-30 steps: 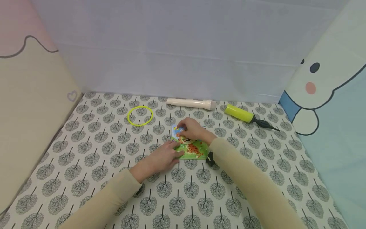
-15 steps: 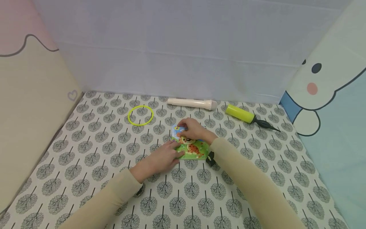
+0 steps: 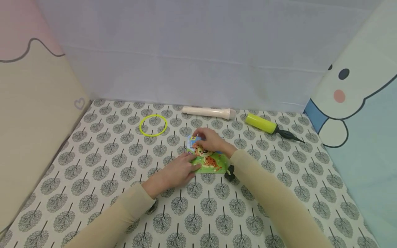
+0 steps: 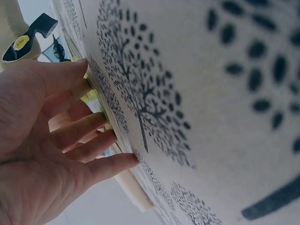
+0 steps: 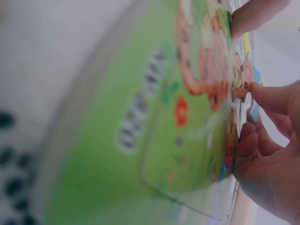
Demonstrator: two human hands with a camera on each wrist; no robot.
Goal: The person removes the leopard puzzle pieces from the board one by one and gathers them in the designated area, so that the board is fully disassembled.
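Note:
A jigsaw puzzle (image 3: 214, 162) lies on the patterned cloth, with a spotted leopard on green grass. My right hand (image 3: 208, 139) is over its upper part and pinches a puzzle piece (image 5: 243, 77) between thumb and fingers. That piece shows part of the leopard's face and ear, and it stands tilted up from the board. Part of it is hidden by the fingers. My left hand (image 3: 181, 168) rests at the puzzle's left edge, its fingers extended and touching the board. In the left wrist view the left hand (image 4: 65, 126) shows spread, holding nothing.
Behind the puzzle lies a pale pink microphone-shaped stick (image 3: 207, 112). A yellow-green ring (image 3: 140, 126) is at the back left. A yellow hand pump (image 3: 260, 123) with a black nozzle lies at the back right. Fabric walls (image 3: 198, 51) border the cloth.
The puzzle piece under my right hand has tilted up and shifted slightly right at the upper left corner. My left hand stays almost where it was.

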